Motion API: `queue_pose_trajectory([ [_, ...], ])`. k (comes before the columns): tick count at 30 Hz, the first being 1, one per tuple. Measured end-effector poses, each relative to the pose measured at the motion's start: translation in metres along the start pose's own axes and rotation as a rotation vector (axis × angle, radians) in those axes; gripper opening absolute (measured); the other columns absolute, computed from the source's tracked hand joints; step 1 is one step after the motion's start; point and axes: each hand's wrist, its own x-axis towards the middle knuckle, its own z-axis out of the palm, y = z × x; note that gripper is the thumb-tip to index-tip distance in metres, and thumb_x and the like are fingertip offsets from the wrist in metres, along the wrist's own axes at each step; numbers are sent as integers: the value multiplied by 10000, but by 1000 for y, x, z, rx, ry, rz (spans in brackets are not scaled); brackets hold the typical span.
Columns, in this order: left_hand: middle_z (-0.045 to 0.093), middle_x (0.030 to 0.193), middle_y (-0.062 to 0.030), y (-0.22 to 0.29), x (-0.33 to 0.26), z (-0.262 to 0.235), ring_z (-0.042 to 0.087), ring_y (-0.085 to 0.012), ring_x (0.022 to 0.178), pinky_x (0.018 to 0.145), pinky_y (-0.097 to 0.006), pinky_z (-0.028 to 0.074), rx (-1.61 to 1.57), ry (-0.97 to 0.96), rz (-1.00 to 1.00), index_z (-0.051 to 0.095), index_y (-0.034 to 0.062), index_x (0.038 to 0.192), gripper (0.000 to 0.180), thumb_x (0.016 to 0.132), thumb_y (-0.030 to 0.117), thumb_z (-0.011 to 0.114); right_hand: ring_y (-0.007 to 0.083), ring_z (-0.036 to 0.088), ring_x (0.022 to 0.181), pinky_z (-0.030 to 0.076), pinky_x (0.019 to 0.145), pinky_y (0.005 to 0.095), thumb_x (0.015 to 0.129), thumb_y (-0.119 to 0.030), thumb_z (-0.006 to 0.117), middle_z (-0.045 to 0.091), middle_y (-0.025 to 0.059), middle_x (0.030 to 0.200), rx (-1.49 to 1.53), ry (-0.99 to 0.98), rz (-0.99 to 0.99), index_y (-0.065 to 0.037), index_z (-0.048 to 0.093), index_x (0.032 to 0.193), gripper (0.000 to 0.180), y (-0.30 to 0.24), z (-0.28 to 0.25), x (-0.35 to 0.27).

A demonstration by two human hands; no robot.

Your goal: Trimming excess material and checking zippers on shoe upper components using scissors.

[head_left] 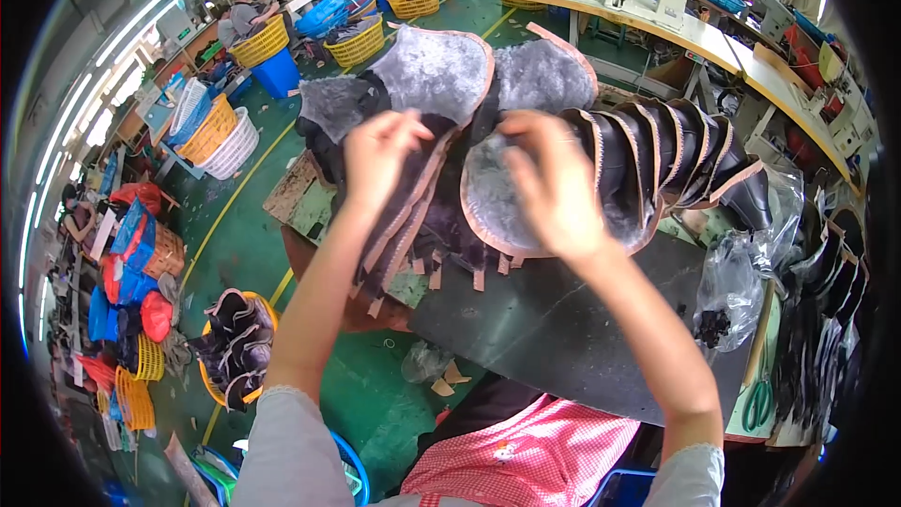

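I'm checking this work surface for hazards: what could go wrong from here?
The green-handled scissors lie near the work surface's near edge, so a knock might send them down. The black pieces overlap in a row close to the right hand; a bump might disarrange them.

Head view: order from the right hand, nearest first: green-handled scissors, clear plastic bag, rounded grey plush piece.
1. Rounded grey plush piece: at the right hand.
2. Clear plastic bag: to its right.
3. Green-handled scissors: right, closer to the picture's bottom.

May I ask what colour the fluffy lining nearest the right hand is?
The fluffy lining is mottled grey, best seen in the head view.
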Motion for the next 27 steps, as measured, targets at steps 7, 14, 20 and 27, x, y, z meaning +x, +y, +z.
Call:
queue_pose_trajectory([
  [7, 659, 879, -41, -164, 22, -56, 583, -118, 801, 746, -294, 459, 516, -132, -461, 710, -64, 899, 686, 846, 618, 663, 410, 676, 1006, 552, 867, 466, 836, -137, 547, 601, 310, 1186, -640, -200, 558, 66, 482, 1162, 389, 40, 133, 44],
  [14, 678, 1165, -95, -79, 9, -24, 627, -168, 1048, 937, -296, 486, -102, -432, -469, 646, -58, 1215, 645, 849, 463, 746, 322, 626, 1195, 502, 987, 392, 811, -308, 615, 650, 185, 1271, -804, -700, 758, -15, 674, 1205, 494, 45, 105, 84],
  [20, 669, 1183, -233, -109, 3, 11, 641, -298, 1097, 920, -380, 509, -38, -275, -591, 656, -73, 1182, 925, 638, 661, 797, 392, 584, 1223, 456, 1026, 486, 820, -363, 553, 607, 271, 1283, -836, -672, 694, 7, 635, 1247, 571, 82, 92, 76],
  [27, 425, 1370, -395, -83, -27, 25, 460, -474, 1287, 1093, -448, 384, 227, -64, -661, 470, -168, 1295, 1102, 661, 678, 777, 441, 630, 1109, 510, 943, 487, 827, -251, 548, 653, 295, 1147, -899, -540, 610, 16, 659, 1112, 406, 119, 94, 64],
])
